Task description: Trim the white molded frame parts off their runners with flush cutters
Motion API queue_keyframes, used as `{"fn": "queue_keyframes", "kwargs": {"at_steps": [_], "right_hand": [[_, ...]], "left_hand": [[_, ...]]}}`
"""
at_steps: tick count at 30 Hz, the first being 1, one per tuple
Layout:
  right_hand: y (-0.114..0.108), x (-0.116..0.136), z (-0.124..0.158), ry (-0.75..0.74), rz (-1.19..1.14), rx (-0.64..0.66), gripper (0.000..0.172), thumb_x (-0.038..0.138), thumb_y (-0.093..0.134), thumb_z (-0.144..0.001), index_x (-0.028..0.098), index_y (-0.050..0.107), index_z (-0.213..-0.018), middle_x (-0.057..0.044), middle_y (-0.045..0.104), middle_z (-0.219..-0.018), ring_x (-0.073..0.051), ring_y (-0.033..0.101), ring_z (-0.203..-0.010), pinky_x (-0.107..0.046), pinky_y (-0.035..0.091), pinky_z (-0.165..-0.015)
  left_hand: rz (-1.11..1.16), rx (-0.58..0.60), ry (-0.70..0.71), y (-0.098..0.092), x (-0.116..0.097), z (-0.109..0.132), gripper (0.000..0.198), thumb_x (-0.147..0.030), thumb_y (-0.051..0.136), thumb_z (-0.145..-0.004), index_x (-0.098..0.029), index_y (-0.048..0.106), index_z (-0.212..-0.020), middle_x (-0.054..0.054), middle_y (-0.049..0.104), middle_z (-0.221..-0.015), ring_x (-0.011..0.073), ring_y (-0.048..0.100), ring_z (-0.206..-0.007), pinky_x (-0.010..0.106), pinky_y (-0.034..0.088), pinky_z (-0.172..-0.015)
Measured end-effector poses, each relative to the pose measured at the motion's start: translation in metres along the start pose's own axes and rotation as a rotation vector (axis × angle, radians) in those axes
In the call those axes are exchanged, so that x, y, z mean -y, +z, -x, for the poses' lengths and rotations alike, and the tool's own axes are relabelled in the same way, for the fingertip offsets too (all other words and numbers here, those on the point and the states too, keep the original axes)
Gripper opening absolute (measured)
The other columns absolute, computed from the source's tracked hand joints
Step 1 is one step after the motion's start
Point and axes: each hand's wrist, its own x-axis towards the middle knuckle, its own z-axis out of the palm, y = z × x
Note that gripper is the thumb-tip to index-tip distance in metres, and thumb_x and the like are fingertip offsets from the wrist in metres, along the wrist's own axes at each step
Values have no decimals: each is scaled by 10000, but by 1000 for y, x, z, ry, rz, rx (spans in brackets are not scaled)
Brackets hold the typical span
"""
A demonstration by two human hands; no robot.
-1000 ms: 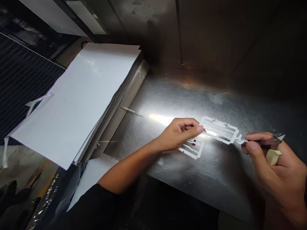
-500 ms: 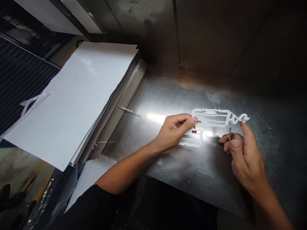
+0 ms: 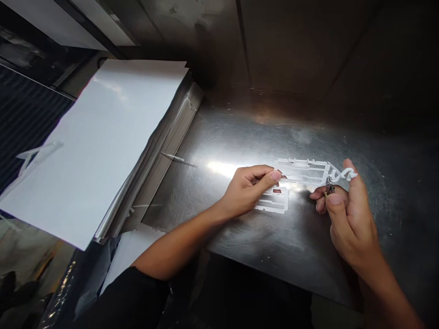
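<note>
Your L hand (image 3: pixel 248 189) pinches the white frame (image 3: pixel 300 163) by its L end over the metal table (image 3: pixel 219 137); R hand (image 3: pixel 350 226) grips nippers (image 3: pixel 329 186) by the curly stem (image 3: pixel 350 173); prob. light, stiff, brittle; hold rim w/o flexing.

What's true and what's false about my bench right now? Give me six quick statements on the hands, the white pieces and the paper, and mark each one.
1. The right hand holds a metal-tipped tool. True.
2. The left hand pinches a white frame. True.
3. The frame's curled white piece is at the end nearer the left hand. False: the curled white piece is at the end nearer the right hand.
4. A second white frame is partly hidden by the left hand. True.
5. The large white sheet is to the right of both hands. False: the large white sheet is to their left.
6. The left sleeve is bright yellow. False: the left sleeve is black.
</note>
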Motion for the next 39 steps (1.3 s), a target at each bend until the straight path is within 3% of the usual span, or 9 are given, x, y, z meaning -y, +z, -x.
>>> {"fn": "queue_keyframes", "kwargs": {"at_steps": [4,8,12,19,24,29,32,36,39], "right_hand": [[0,2,-1,6,18,4,769,656,559,-1322,355,216,-1941,1,725,-1046,-287,765,-1059,-469,583,-1010],[0,4,-1,45,17,18,786,690,553,-1315,351,217,-1939,-13,760,-1139,-257,722,-898,-461,592,-922],[0,6,-1,42,18,25,793,682,555,-1318,338,204,-1941,-18,763,-1148,-250,717,-883,-447,594,-889],[-1,10,-3,0,143,10,821,660,513,-1324,235,179,-1942,-44,766,-1090,-234,695,-761,-356,560,-623],[0,12,-5,-17,235,-23,786,650,505,-1314,139,314,-1880,-48,705,-914,-268,697,-702,-343,601,-591],[5,14,-2,-10,302,-56,813,719,465,-1306,76,398,-1799,-48,644,-836,-278,656,-621,-324,524,-483],[5,15,-1,-12,375,-67,819,742,434,-1300,97,390,-1802,-47,645,-837,-302,690,-650,-326,541,-498],[2,13,0,-12,422,-72,788,686,456,-1302,104,360,-1823,-143,753,-1070,-310,744,-701,-352,597,-556],[-1,10,-1,-23,358,-36,790,664,500,-1303,108,331,-1838,-125,749,-1039,-317,756,-742,-373,632,-615]], "left_hand": [[12,9,-4,1,0,1,427,-573,904,-1045,-182,860,-880,43,782,-808,129,700,-694,221,536,-616],[0,15,1,1,0,2,418,-541,875,-1078,-186,846,-861,38,782,-801,115,668,-676,216,518,-606],[-3,21,8,0,1,3,407,-522,862,-1093,-187,837,-862,29,769,-798,110,639,-666,224,509,-604],[-22,24,0,2,-1,3,440,-543,856,-1092,-182,827,-844,28,746,-774,108,620,-652,225,490,-589],[2,20,-19,3,0,4,418,-541,892,-1064,-186,842,-851,19,731,-770,105,648,-650,214,506,-587],[-23,33,28,4,1,4,401,-505,859,-1101,-194,847,-848,25,751,-774,99,639,-652,204,498,-584],[-38,40,41,4,1,4,411,-496,857,-1106,-196,841,-826,20,744,-751,86,615,-633,192,473,-572],[-36,35,43,6,2,4,391,-498,885,-1083,-200,852,-832,26,758,-756,94,630,-633,203,485,-576],[-36,16,45,6,2,4,385,-515,892,-1075,-201,860,-854,26,760,-764,102,647,-653,212,506,-599]]}}
